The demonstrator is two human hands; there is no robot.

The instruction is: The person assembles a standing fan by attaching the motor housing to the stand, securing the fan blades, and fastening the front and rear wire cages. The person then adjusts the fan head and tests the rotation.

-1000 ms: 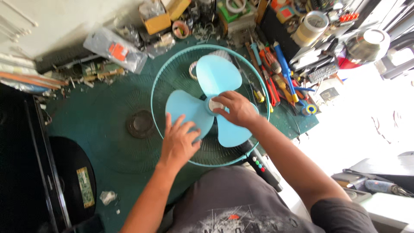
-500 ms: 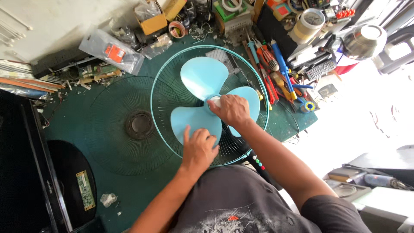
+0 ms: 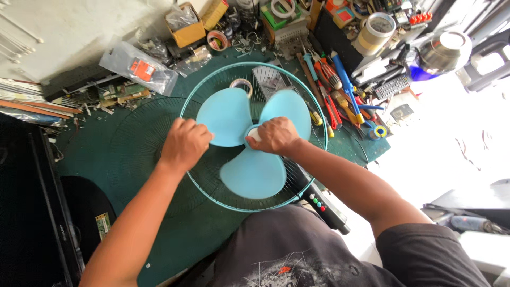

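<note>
Pale-blue plastic blade assembly lies flat in the wire guard on the table. Right hand is closed over the central hub; left hand grips the left blade's edge, just beside it.

A green counter carries clutter. At eleven o'clock lies a clear plastic bag with an orange label, at twelve a cardboard box, at two red-handled pliers and a blue screwdriver. A steel pot sits farther right.
</note>
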